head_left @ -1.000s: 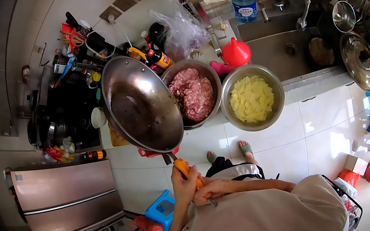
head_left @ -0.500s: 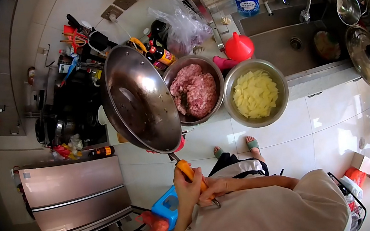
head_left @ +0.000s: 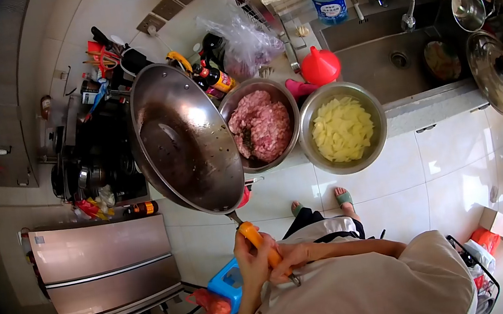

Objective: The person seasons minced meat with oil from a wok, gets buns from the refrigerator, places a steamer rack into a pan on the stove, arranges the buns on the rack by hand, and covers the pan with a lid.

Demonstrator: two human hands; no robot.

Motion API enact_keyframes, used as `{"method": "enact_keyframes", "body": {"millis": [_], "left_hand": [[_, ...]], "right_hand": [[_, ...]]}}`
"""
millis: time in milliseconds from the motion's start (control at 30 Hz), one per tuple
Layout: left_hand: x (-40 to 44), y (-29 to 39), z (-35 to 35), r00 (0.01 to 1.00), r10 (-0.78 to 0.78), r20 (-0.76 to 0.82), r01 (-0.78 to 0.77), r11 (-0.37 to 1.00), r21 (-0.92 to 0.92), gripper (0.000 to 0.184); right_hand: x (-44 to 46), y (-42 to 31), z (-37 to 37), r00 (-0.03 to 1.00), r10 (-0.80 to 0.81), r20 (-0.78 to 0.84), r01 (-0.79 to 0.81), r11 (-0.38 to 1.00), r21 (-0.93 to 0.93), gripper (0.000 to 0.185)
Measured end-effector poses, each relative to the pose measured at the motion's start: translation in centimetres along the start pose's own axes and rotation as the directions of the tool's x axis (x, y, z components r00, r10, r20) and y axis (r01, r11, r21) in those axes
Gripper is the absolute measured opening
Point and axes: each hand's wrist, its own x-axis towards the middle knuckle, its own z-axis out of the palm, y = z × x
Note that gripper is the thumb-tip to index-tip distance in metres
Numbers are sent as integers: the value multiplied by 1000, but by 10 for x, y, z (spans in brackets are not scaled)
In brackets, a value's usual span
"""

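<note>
Both hands hold the orange handle of a large steel wok, raised and tilted over the counter's edge. My left hand wraps the handle nearer the pan, while my right hand closes around its lower end. Oily dark residue coats the wok's inside. Just right of the rim sits a steel bowl of minced meat, with a dark patch on the meat's left side. Beside that stands a steel bowl of pale yellow slices.
A red funnel stands behind the bowls, near the sink. Bottles and a plastic bag lie behind the wok. The black stove is at left, above the fridge. A blue stool stands below.
The wok has shifted slightly left and its tilt has changed, with both hands still on the handle. The camera view has moved a little. A dark patch now shows on the meat.
</note>
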Motion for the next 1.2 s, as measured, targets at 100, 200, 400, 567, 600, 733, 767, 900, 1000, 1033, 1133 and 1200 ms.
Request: {"method": "enact_keyframes", "body": {"millis": [100,200,400,567,600,733,767,900,1000,1033,1133,1200], "left_hand": [[-3,-2,-2,997,-12,71,31,965,-261,26],[-3,-1,-4,995,-12,94,33,973,-227,24],[-2,6,-8,988,-41,149,85,948,-307,24],[13,-7,-33,950,-56,307,199,867,-458,23],[15,-9,-37,942,-58,330,216,858,-466,22],[25,-6,-47,912,-74,404,269,850,-453,20],[27,-3,-49,907,-79,413,275,856,-438,20],[33,-9,-64,920,-58,388,244,860,-449,19],[39,-19,-84,933,-21,360,217,830,-514,18],[41,-19,-90,933,-19,358,219,821,-527,18],[47,-17,-91,930,-1,368,228,785,-576,17],[46,-12,-86,930,-15,366,251,753,-607,18]], "right_hand": [[4,-1,1,999,0,38,5,990,-142,19],[7,1,-4,998,20,55,-3,953,-302,19],[15,13,-6,989,-143,42,149,927,-344,20],[25,5,-3,995,-95,-9,85,932,-351,24],[25,-1,3,996,-80,-38,61,930,-363,24],[28,-9,13,991,-32,-131,-6,959,-282,26],[30,-7,12,989,-20,-144,-14,973,-230,26],[45,-12,12,977,5,-214,-71,951,-301,30],[55,-20,18,968,-19,-249,-60,950,-307,32],[58,-20,19,964,-17,-264,-69,948,-311,32],[65,-23,17,950,-8,-312,-110,927,-358,34],[67,-26,17,940,-4,-340,-138,910,-392,35]]}}
